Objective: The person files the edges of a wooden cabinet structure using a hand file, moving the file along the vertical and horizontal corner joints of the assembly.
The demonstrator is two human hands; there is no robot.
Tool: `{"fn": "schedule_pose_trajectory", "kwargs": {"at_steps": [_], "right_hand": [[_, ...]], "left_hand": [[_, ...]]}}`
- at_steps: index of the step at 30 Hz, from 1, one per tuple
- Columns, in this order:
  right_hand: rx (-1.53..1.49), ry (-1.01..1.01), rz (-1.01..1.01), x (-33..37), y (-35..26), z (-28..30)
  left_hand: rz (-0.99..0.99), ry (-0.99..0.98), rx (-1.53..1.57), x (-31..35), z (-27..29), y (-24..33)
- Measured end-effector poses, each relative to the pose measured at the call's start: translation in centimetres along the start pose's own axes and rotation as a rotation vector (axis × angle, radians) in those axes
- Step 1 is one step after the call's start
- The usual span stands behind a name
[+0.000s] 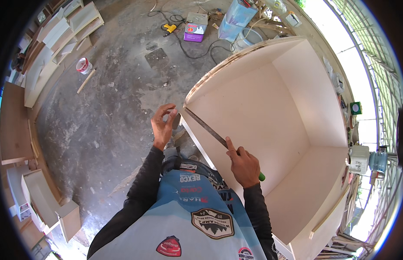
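Observation:
My right hand (244, 167) is closed round the green handle of a long, dark metal file (205, 126), with the index finger stretched along the blade. The file slants up and left, and its tip lies at the near left corner of a large open wooden box (270, 104) with pale inner faces. Just left of that corner is my left hand (163, 125), its fingers bent and loosely apart, with nothing visible in them. Whether its fingertips touch the box edge is hard to tell.
Beyond the box stand a white bucket (247, 40), blue plastic containers (231, 28) and a purple-and-white tin (195, 30). A yellow power tool (169, 28) lies by cables on the concrete floor. At left are a small paint pail (84, 65), a wooden stick (86, 81) and stacked cabinet parts (62, 32).

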State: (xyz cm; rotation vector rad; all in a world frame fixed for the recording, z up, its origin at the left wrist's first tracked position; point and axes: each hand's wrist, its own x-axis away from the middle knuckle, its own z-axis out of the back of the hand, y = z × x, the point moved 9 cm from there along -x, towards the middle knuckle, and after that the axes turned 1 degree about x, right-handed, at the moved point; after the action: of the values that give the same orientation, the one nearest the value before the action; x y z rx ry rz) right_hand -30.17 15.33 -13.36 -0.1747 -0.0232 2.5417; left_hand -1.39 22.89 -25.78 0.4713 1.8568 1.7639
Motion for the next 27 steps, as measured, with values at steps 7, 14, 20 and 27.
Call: {"fn": "schedule_pose_trajectory", "kwargs": {"at_steps": [7, 14, 20, 27], "right_hand": [[0.157, -0.048, 0.014, -2.1, -1.1, -1.8], [0.277, -0.022, 0.002, -3.5, -1.4, -3.0], [0.404, -0.056, 0.005, -3.6, -2.7, -2.2], [0.438, -0.141, -0.017, -8.6, -5.8, 0.4]], "left_hand": [[-0.053, -0.373, 0.105, -4.4, -3.0, -2.3], [-0.044, -0.592, 0.073, -6.5, -5.6, -2.7], [-0.08, -0.696, 0.099, -7.2, -6.2, -3.8], [0.122, -0.693, 0.392, -8.1, -6.1, -8.6]]}}
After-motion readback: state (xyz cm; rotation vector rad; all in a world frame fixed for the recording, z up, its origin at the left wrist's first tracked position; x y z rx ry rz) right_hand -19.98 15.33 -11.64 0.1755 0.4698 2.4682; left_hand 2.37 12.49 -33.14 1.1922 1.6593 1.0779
